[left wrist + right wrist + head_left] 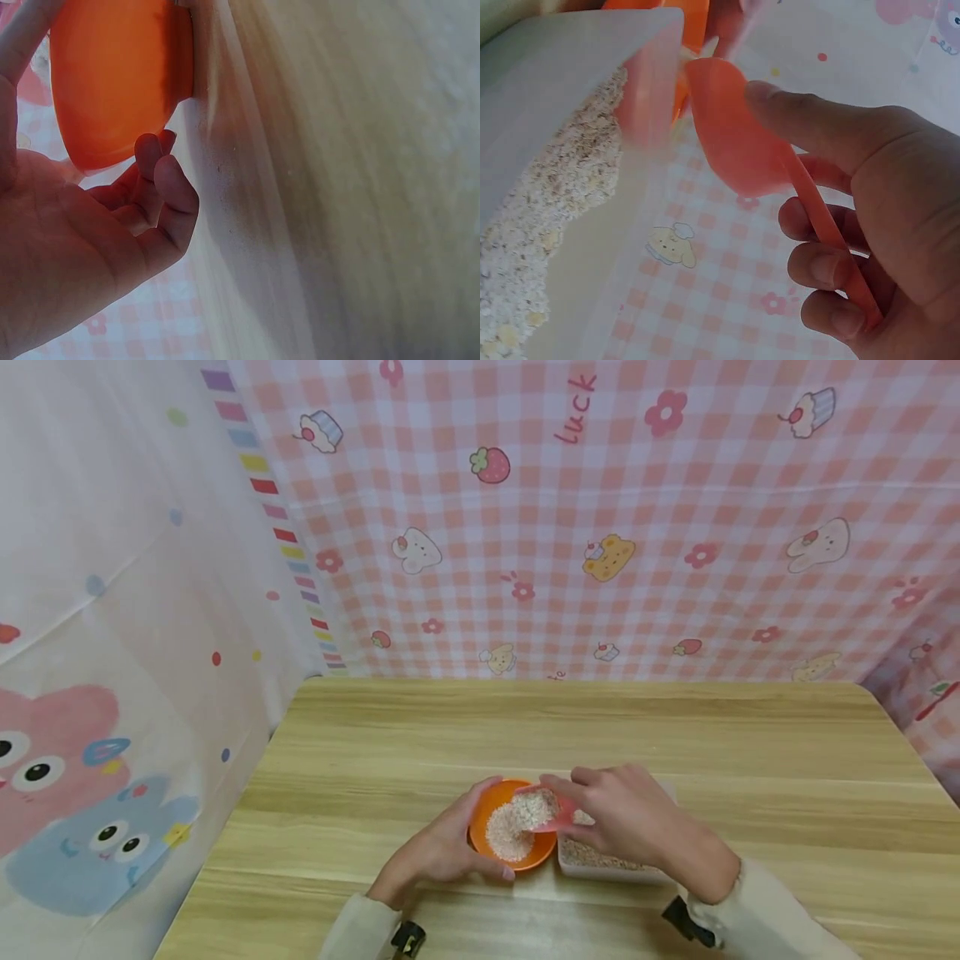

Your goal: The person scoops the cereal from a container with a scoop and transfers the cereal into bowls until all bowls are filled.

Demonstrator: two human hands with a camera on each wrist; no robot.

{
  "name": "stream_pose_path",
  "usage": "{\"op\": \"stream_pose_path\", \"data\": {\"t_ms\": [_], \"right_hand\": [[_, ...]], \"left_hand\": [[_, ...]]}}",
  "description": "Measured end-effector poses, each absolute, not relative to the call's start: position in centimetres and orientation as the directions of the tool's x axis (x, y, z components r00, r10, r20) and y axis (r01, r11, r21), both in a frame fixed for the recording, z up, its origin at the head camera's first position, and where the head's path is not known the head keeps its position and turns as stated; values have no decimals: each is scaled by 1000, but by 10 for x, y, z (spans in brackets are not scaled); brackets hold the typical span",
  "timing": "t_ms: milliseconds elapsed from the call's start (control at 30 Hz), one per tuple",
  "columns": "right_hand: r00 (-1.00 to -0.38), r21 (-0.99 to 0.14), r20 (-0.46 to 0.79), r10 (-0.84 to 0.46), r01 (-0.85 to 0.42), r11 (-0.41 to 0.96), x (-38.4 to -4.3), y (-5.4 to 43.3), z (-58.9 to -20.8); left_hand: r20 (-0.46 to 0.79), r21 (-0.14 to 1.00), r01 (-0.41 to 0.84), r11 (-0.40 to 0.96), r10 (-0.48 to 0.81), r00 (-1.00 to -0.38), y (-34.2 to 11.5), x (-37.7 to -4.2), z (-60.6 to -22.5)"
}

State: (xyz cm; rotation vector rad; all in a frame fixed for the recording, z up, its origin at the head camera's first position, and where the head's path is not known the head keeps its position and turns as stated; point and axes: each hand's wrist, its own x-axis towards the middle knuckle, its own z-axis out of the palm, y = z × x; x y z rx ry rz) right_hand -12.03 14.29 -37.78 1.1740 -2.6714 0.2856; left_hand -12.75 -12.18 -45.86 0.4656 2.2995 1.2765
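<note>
An orange bowl [537, 853] [112, 82] stands on the table with a small heap of pale oat flakes [507, 837] in it. My left hand [446, 847] [82, 240] holds the bowl from its left side, thumb toward the near rim and the other fingers around the far side. In my right hand [626, 810] [907, 202] is a pinkish-red scoop [562, 817] [742, 135], its handle gripped under curled fingers and the thumb along its bowl end. Flakes fill the scoop, which tilts over the orange bowl, and they meet the heap below.
A translucent plastic box [618, 872] [649, 97] holding more flakes [577, 165] sits right beside the bowl, partly under my right hand. The wood-grain table [525, 727] ends at a pink checked cloth [540, 510] behind; a white printed cloth [150, 610] hangs at left.
</note>
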Motion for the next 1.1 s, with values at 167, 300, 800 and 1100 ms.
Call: {"op": "stream_pose_path", "data": {"t_ms": [167, 300, 800, 1100], "right_hand": [[-651, -30, 258, -714, -744, 667, -120, 138, -371], [-634, 12, 259, -729, -753, 658, -119, 136, -368], [-462, 249, 371, -806, -786, 566, -120, 129, -368], [-415, 325, 380, -827, -777, 539, -118, 133, -364]], "left_hand": [[-218, 855, 88, 511, 509, -833, -123, -128, -459], [-209, 852, 101, 513, 512, -833, -124, -128, -459], [-201, 859, 105, 502, 517, -832, -124, -128, -460], [-191, 868, 107, 485, 523, -830, -124, -128, -459]]}}
